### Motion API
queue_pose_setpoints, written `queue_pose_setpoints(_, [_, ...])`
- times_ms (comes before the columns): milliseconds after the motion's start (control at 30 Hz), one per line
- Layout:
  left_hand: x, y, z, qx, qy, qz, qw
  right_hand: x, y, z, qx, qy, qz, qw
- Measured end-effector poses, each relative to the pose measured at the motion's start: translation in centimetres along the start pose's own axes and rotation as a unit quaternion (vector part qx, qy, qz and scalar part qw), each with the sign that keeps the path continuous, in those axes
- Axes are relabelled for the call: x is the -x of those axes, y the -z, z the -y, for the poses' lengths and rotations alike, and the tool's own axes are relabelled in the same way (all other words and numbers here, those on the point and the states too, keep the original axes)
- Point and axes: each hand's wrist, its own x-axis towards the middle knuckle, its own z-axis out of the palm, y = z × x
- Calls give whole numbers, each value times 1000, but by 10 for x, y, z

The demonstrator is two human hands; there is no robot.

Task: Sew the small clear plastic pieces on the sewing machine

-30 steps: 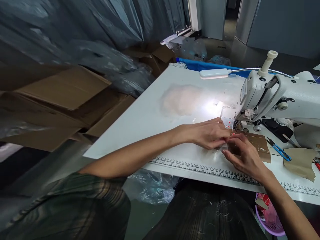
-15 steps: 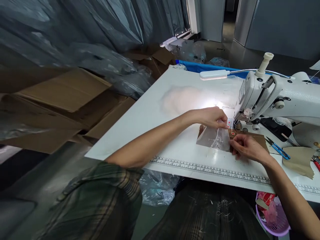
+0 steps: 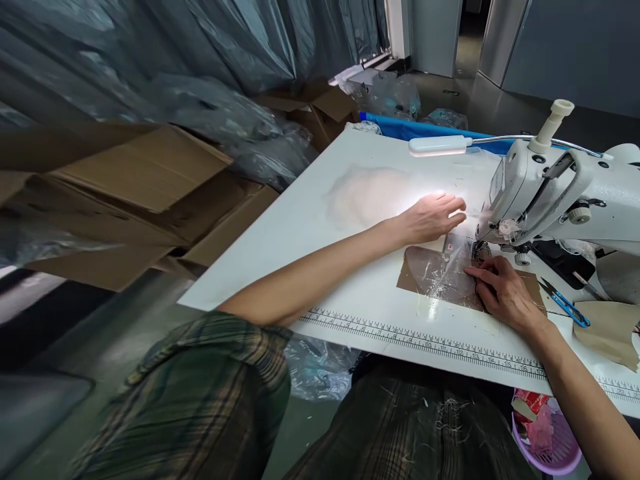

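Observation:
A sheer, translucent piece of fabric lies over a brown sheet in front of the sewing machine's presser foot. My right hand is at the right edge of the sheer piece, its forefinger and thumb closed on it, the other fingers bent. Behind the fabric, to the left of the needle area, my left hand is raised with fingers stretched out and nothing visible in it. A small red mark shows by the machine's plate.
The white sewing machine stands on the right, under a lamp. Blue thread snips and a tan scrap lie right of my hand. A ruler strip runs along the table's front. Cardboard boxes stand left.
My left hand has let go of the sheer fabric and moved up and back, its fingers opening. The fabric now lies flatter over the brown sheet. My right hand has moved slightly toward the machine.

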Motion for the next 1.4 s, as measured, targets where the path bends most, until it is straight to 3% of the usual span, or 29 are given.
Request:
queue_pose_setpoints(100, [20,8,-9,104,-92,-54,989,0,1,1,-11,-8,-4,1000])
queue_pose_setpoints(200, [39,16,-28,247,-169,-25,954,-2,2,3,-15,-11,-9,1000])
queue_pose_setpoints(267, [48,16,-40,269,-186,6,945,-3,2,4,-18,-14,-14,1000])
queue_pose_setpoints(367, [53,4,-51,249,-129,20,960,-3,4,3,-52,-30,-33,998])
queue_pose_setpoints(533, [50,-9,-58,308,73,-9,949,0,10,1,-88,-114,-93,985])
queue_pose_setpoints(667, [51,-5,-63,304,124,-28,944,1,10,9,-86,-4,-49,995])
queue_pose_setpoints(733, [52,-5,-64,299,106,-35,948,1,9,12,-62,32,-20,997])
queue_pose_setpoints(933, [52,-13,-61,216,-52,-45,974,0,11,5,-93,13,15,995])
queue_pose_setpoints(1100, [50,-16,-59,171,-72,-80,979,0,14,-6,-71,-46,-34,996])
queue_pose_setpoints(1233, [50,-16,-60,191,-91,-100,972,0,6,-7,-9,-21,-22,999])
queue_pose_setpoints(1400, [50,-18,-61,207,-98,-73,971,-1,0,-5,52,-6,-30,998])
